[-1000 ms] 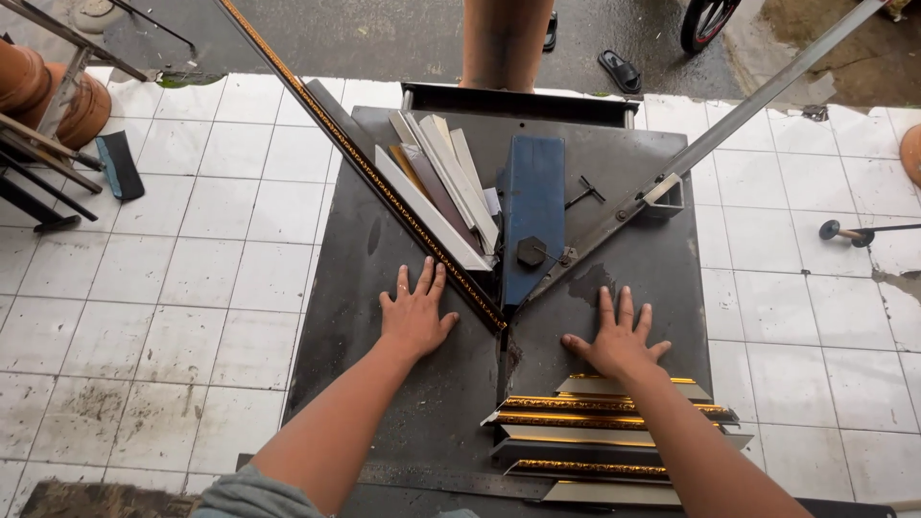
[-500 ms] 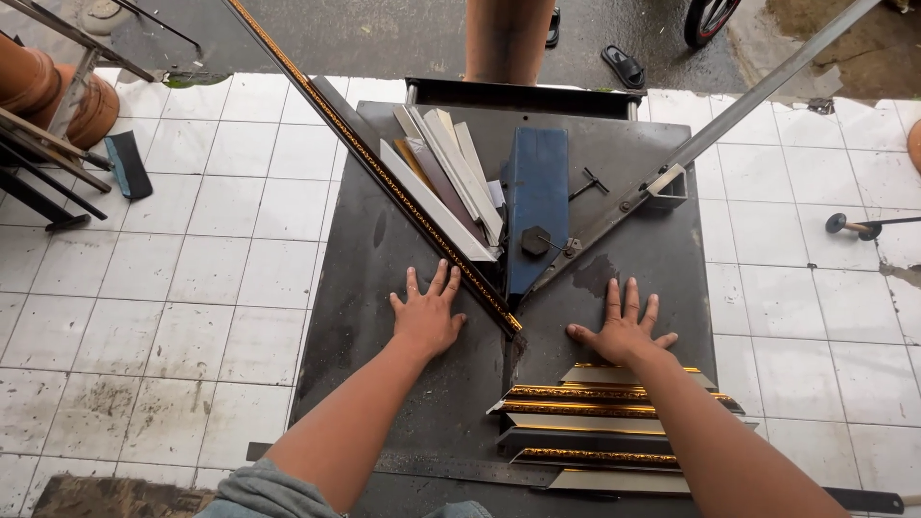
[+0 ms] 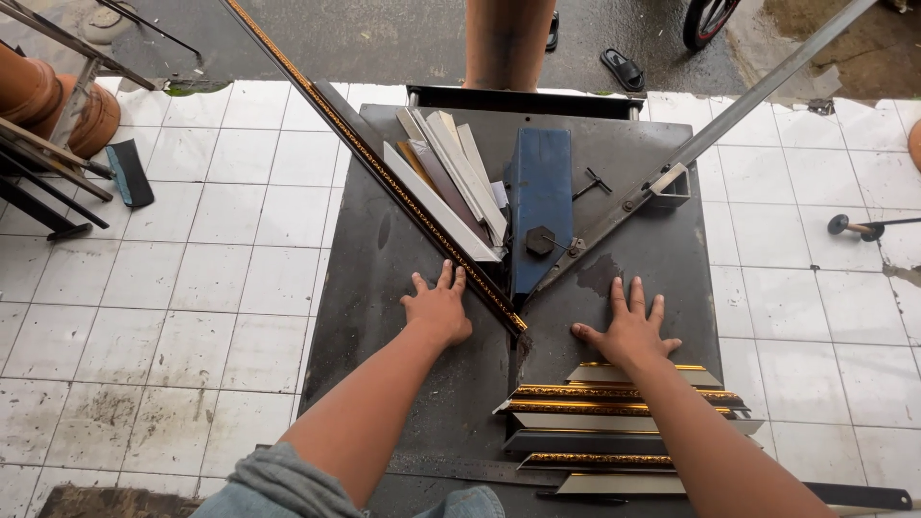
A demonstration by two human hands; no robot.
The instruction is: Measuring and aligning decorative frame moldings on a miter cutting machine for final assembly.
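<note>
A floor of white tiles (image 3: 192, 288), stained and worn, spreads under everything, and on it stands a dark metal work table (image 3: 422, 384) that fills the middle of the view. Across the table's left part runs a long strip of dark frame moulding with a gold pattern (image 3: 384, 173), slanting from the far left down to the table's centre, where its cut end stops just beside a blue metal cutter block (image 3: 541, 201). A grey metal guide rail (image 3: 729, 115) slants the other way from the far right, so the two form a V. Between the moulding and the blue block lies a loose bundle of pale and brown offcuts (image 3: 451, 182), resting on the bare table, not in any bin or tray. Near the front right edge lies a stack of short cut moulding pieces (image 3: 614, 422), gold-edged and mitred at the ends. The left hand (image 3: 439, 309) lies flat on the table, fingers spread and gripping nothing, its fingertips just beside the long moulding. The right hand (image 3: 628, 331) is likewise flat and spread, holding nothing, with its heel touching the top of the stack. At the far left, terracotta pots (image 3: 48, 101) stand by metal rods.
</note>
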